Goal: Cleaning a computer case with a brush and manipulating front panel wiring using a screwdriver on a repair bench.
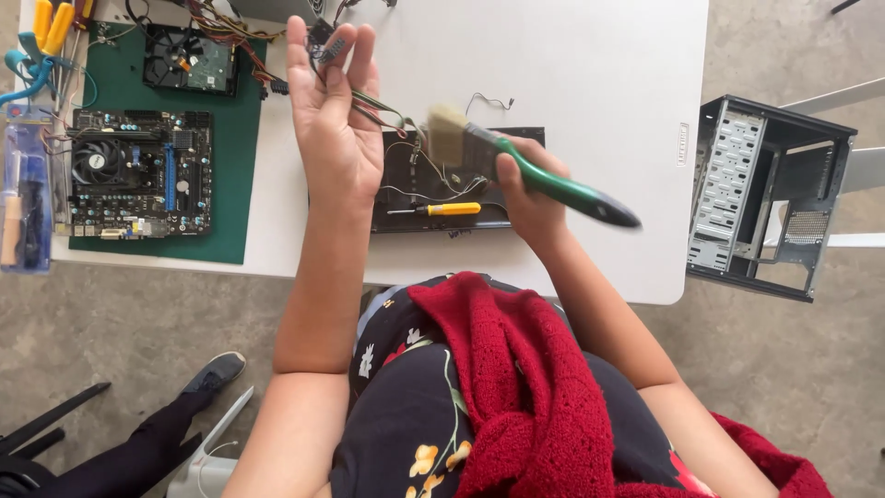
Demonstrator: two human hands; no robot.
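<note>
Two hands: both busy
Left hand (334,120): palm up — fingers pinching small wired connector (330,46)
Right hand (525,189): fist closed on green-handled brush (516,166), bristles beside left palm, above table's (599,74) near edge

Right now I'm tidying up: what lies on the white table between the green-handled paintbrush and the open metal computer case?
In the head view, only bare white table separates the green-handled paintbrush from the open metal computer case.

White table (599,83), grey concrete floor (111,323), daylight, black chair legs (41,429) btm-left
</note>
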